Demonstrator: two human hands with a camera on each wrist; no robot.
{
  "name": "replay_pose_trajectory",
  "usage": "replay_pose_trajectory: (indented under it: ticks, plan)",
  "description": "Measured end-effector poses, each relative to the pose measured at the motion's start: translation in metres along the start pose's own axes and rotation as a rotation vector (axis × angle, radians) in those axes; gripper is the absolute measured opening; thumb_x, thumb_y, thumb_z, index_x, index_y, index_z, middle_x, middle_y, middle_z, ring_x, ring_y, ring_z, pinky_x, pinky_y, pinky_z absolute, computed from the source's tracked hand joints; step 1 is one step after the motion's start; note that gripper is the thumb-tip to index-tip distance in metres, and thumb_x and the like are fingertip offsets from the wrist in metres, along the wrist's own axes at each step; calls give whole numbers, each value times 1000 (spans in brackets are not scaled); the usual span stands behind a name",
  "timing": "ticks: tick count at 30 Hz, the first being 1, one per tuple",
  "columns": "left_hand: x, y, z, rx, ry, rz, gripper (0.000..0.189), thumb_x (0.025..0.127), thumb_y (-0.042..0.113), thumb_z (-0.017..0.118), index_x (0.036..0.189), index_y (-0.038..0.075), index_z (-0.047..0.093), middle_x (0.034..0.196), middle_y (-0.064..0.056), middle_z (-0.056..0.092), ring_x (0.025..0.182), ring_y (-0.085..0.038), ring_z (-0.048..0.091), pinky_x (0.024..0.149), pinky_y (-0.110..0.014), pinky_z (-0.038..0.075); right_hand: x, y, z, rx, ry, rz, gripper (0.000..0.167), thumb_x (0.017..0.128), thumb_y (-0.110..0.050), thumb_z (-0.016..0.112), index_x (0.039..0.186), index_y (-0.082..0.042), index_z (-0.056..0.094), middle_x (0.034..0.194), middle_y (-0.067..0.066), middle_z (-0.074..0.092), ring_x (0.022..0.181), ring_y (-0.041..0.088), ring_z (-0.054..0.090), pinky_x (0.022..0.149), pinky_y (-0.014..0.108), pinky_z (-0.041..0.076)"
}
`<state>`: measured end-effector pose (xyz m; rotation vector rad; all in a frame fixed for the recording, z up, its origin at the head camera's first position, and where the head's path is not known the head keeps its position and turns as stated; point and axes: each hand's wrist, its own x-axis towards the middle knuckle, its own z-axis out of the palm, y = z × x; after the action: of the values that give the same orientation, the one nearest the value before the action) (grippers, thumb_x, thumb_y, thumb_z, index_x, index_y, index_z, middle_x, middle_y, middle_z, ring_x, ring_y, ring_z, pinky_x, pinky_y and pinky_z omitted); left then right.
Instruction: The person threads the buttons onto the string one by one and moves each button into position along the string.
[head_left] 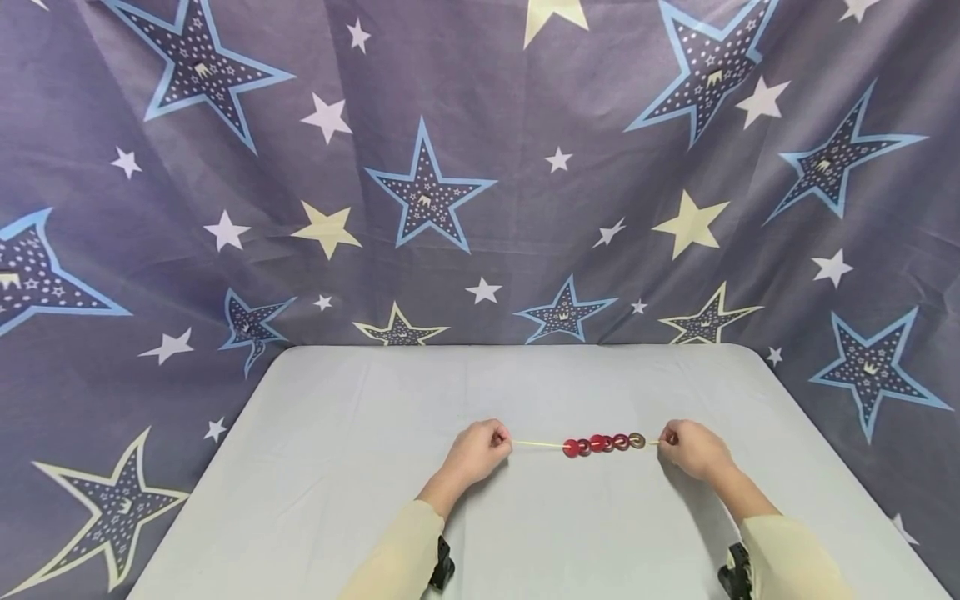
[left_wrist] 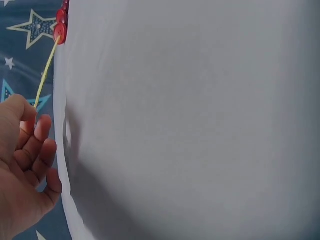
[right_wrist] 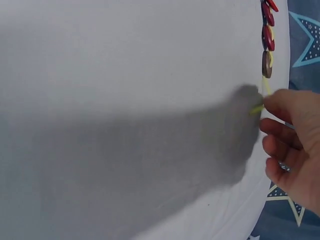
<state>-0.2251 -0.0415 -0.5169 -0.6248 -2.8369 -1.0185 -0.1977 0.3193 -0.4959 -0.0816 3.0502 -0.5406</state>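
Observation:
A yellow string [head_left: 536,443] runs taut between the two hands above the table. Several buttons [head_left: 597,443] are threaded on it, red ones to the left and a brown one [head_left: 637,440] at the right end. My left hand [head_left: 477,454] pinches the string's left end between thumb and index finger; in the left wrist view, the string [left_wrist: 46,72] slants up to a red button [left_wrist: 60,33]. With thumb and index finger, my right hand [head_left: 693,450] pinches the other end close to the brown button [right_wrist: 267,65]. A short yellow tip [right_wrist: 256,109] pokes out past those fingers.
A table with a pale grey cover [head_left: 375,400] lies beneath both hands. Behind it and along its sides hangs a dark cloth [head_left: 480,167] printed with stars. Dark straps [head_left: 442,564] circle the wrists over cream sleeves [head_left: 401,550].

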Motion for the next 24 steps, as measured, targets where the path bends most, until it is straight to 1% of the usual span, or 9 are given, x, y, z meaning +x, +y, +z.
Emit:
replay_pose_trajectory:
  ticks: [3, 6, 9, 12, 15, 18, 24]
  plan:
    - [2, -4, 0, 61, 7, 3, 5, 81, 15, 58, 78, 17, 62, 67, 10, 54, 62, -5, 44, 61, -21, 38, 2, 3, -1, -6, 31, 65, 10, 84, -16, 58, 84, -7, 63, 71, 2, 59, 62, 15, 50, 56, 32, 39]
    - [3, -7, 1, 114, 18, 8, 5, 80, 16, 59, 76, 18, 60, 66, 11, 52, 64, -6, 44, 62, -22, 37, 3, 5, -2, -11, 53, 106, 12, 86, -17, 56, 86, -7, 63, 74, 4, 61, 64, 16, 51, 55, 34, 40]
    - [3, -9, 2, 158, 28, 11, 6, 79, 17, 60, 74, 19, 59, 64, 12, 50, 66, -7, 45, 63, -24, 37, 3, 6, 0, -14, 69, 106, 12, 86, -18, 56, 87, -7, 63, 75, 4, 62, 65, 16, 53, 56, 35, 42]
    - [3, -9, 3, 191, 14, 17, 7, 79, 18, 60, 72, 20, 58, 62, 12, 48, 66, -8, 45, 64, -25, 38, 5, 6, 4, -23, 71, 98, 12, 86, -17, 57, 87, -6, 63, 76, 5, 63, 66, 17, 55, 59, 38, 44]
    - [2, -8, 4, 210, -9, 31, 9, 78, 17, 60, 70, 19, 57, 61, 11, 47, 66, -9, 45, 64, -26, 38, 6, 6, 8, -25, 73, 106, 12, 86, -16, 57, 88, -6, 63, 77, 6, 64, 67, 18, 57, 61, 41, 46]
    - [2, -6, 5, 222, -33, 27, 10, 77, 16, 60, 68, 19, 55, 60, 11, 47, 66, -10, 45, 63, -26, 37, 7, 6, 11, -23, 79, 124, 13, 88, -16, 56, 89, -6, 63, 79, 7, 64, 69, 20, 58, 63, 42, 47]
    - [4, -7, 8, 242, -53, 12, 10, 77, 16, 60, 69, 20, 55, 62, 11, 48, 66, -9, 45, 62, -24, 36, 7, 5, 12, -11, 79, 131, 14, 88, -16, 56, 90, -5, 64, 79, 7, 65, 70, 20, 58, 65, 43, 48]
